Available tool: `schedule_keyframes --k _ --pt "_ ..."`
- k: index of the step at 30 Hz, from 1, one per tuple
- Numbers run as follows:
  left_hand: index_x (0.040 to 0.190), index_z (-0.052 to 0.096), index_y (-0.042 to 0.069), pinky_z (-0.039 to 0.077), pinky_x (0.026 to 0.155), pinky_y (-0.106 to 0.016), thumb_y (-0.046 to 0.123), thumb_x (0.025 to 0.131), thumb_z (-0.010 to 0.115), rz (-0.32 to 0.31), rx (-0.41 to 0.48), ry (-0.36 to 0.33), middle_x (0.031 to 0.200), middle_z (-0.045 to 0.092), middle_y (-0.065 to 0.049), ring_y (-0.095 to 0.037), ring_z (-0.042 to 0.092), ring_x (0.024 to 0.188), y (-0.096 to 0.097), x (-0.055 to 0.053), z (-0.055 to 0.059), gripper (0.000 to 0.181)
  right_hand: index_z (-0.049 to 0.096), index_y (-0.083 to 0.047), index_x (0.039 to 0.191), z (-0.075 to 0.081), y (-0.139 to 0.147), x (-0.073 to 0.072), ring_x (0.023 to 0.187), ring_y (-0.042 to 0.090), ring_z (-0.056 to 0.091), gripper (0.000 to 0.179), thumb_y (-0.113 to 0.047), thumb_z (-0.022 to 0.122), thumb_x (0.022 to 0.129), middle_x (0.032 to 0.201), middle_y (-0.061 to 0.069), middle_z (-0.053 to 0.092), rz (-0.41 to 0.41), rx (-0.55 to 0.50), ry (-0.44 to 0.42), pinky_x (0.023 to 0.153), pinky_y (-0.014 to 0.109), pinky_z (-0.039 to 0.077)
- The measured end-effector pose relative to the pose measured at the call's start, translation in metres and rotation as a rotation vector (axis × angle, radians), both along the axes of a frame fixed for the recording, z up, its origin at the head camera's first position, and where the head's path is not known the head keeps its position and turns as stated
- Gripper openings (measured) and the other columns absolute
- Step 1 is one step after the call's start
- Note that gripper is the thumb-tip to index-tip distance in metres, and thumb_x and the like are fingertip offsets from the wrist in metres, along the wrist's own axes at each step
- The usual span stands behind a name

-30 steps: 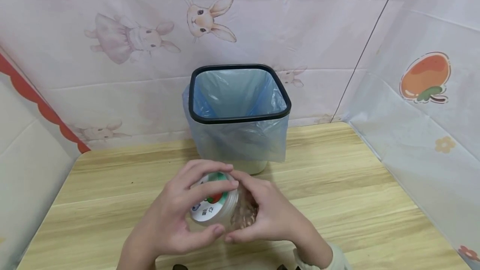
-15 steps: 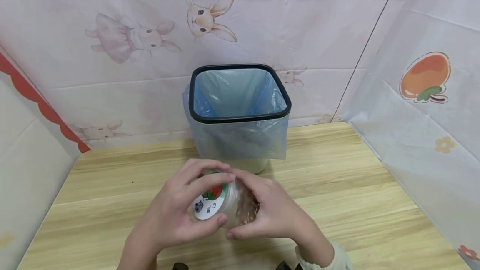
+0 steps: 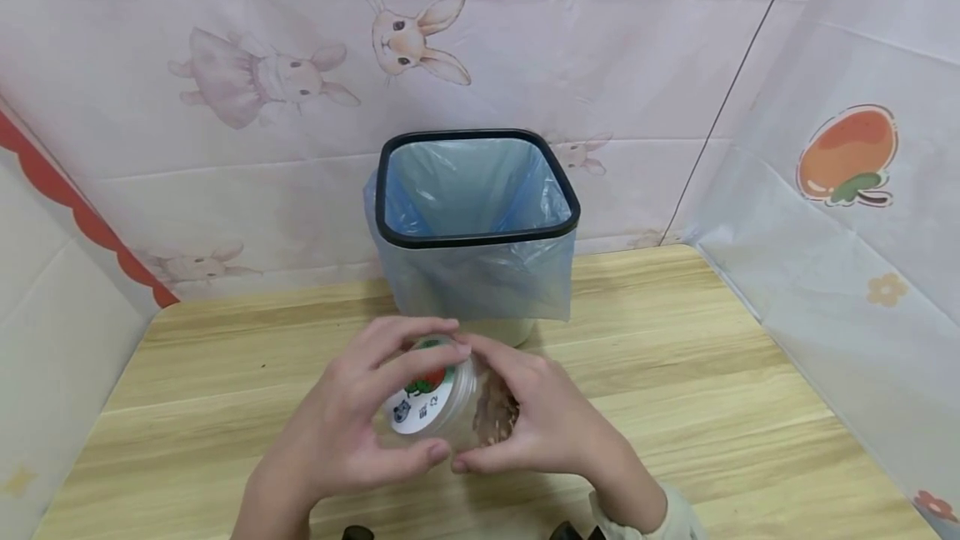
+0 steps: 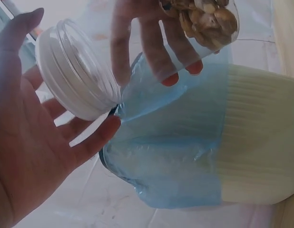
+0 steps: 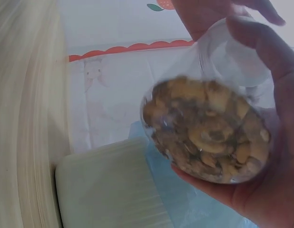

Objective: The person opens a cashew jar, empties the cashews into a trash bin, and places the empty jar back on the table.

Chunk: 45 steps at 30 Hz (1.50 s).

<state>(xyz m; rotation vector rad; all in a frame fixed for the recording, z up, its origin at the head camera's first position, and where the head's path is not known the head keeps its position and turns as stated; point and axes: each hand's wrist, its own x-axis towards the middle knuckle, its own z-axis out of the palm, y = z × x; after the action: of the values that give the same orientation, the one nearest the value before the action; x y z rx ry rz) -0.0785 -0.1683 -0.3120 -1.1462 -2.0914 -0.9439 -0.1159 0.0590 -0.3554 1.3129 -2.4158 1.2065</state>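
Observation:
In the head view, a clear plastic jar [image 3: 462,436] is tilted above the table, its lid toward the left. Brown nut-like pieces [image 5: 209,133] fill its bottom part. My right hand [image 3: 536,415] grips the jar's body, thumb on the near side and fingers on the far side. The left hand [image 3: 360,415] curves its fingers round the lid [image 3: 423,402], which bears a round white label with a strawberry picture. Seen from the left wrist, the thumb stands apart from the lid's rim while the other fingers [image 4: 97,140] lie along it.
Behind the hands stands a pale bin [image 4: 261,142] with a black rim [image 3: 480,240] and a blue bag [image 3: 480,282] folded over it. It rests on a wood-grain table [image 3: 675,357]. Rabbit-printed sheeting [image 3: 285,90] rises at the back and sides.
The lid's label has turned slightly counter-clockwise in the head view, with its print shifted right. The jar has tilted a little more; both hands keep nearly the same place.

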Motion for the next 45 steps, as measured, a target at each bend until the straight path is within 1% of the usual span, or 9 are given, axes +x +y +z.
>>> schedule_keyframes --k 2,5,8,12,22,29,35,41,45 --pt "0.132 0.063 0.015 0.049 0.096 -0.036 0.049 0.090 0.068 -0.054 0.005 0.012 0.135 0.059 -0.009 -0.025 0.055 0.119 0.001 0.001 0.002 0.054 0.036 -0.031 0.152 0.002 0.001 0.000 0.105 0.003 0.063 0.104 -0.048 0.091 0.065 0.129 -0.015 0.061 0.052 -0.020 -0.042 0.090 0.025 0.054" --pt "0.133 0.062 0.014 0.048 0.096 -0.036 0.045 0.089 0.070 -0.119 0.016 0.013 0.135 0.058 -0.012 -0.026 0.054 0.120 0.003 0.003 0.005 0.054 0.036 -0.029 0.151 0.005 0.003 -0.001 0.107 0.006 0.064 0.103 -0.044 0.091 0.066 0.127 -0.013 0.062 0.135 -0.051 -0.089 0.092 0.027 0.054" --pt "0.132 0.063 0.014 0.047 0.096 -0.034 0.041 0.089 0.072 -0.147 0.029 0.011 0.133 0.058 -0.013 -0.026 0.054 0.119 0.004 0.005 0.007 0.051 0.037 -0.026 0.151 0.006 0.004 -0.001 0.108 0.008 0.063 0.102 -0.041 0.092 0.066 0.128 -0.010 0.062 0.197 -0.075 -0.113 0.093 0.028 0.053" --pt "0.130 0.064 0.015 0.047 0.096 -0.032 0.037 0.090 0.072 -0.152 0.041 -0.001 0.131 0.060 -0.013 -0.025 0.054 0.118 0.004 0.006 0.008 0.046 0.038 -0.024 0.150 0.007 0.004 -0.001 0.109 0.009 0.063 0.101 -0.038 0.092 0.066 0.127 -0.008 0.062 0.226 -0.089 -0.125 0.094 0.028 0.053" --pt "0.127 0.066 0.011 0.044 0.097 -0.023 0.037 0.090 0.072 -0.072 0.048 -0.017 0.127 0.062 -0.011 -0.025 0.056 0.116 0.003 0.003 0.005 0.046 0.036 -0.028 0.152 0.005 0.001 0.002 0.104 0.004 0.063 0.103 -0.046 0.091 0.066 0.128 -0.013 0.061 0.105 -0.050 -0.054 0.089 0.025 0.054" --pt "0.129 0.065 0.014 0.046 0.094 -0.023 0.039 0.088 0.074 -0.033 0.057 -0.036 0.129 0.061 -0.010 -0.024 0.056 0.115 0.001 0.004 0.003 0.048 0.038 -0.030 0.149 0.004 0.000 0.003 0.101 0.003 0.063 0.100 -0.049 0.090 0.066 0.125 -0.014 0.061 0.075 -0.042 -0.035 0.088 0.024 0.054" --pt "0.132 0.063 0.012 0.048 0.094 -0.025 0.038 0.088 0.075 -0.033 0.073 -0.053 0.129 0.060 -0.011 -0.024 0.056 0.117 -0.003 0.004 0.001 0.052 0.037 -0.030 0.151 0.003 0.001 0.002 0.104 0.003 0.063 0.102 -0.050 0.089 0.066 0.127 -0.012 0.062 0.062 -0.042 -0.035 0.089 0.025 0.054" --pt "0.135 0.061 0.010 0.049 0.096 -0.027 0.038 0.096 0.065 -0.052 0.088 -0.068 0.131 0.058 -0.013 -0.023 0.058 0.116 -0.011 -0.001 -0.003 0.048 0.035 -0.032 0.152 0.004 0.003 0.002 0.109 0.005 0.062 0.103 -0.053 0.089 0.066 0.129 -0.012 0.062 0.045 -0.029 -0.048 0.092 0.028 0.054" --pt "0.132 0.062 0.010 0.049 0.084 -0.024 0.036 0.099 0.059 -0.061 0.117 -0.060 0.128 0.059 -0.014 -0.021 0.060 0.110 -0.015 -0.005 -0.006 0.043 0.036 -0.030 0.152 0.004 0.003 0.002 0.110 0.004 0.062 0.104 -0.054 0.088 0.066 0.126 -0.015 0.062 0.036 -0.018 -0.054 0.093 0.029 0.054"
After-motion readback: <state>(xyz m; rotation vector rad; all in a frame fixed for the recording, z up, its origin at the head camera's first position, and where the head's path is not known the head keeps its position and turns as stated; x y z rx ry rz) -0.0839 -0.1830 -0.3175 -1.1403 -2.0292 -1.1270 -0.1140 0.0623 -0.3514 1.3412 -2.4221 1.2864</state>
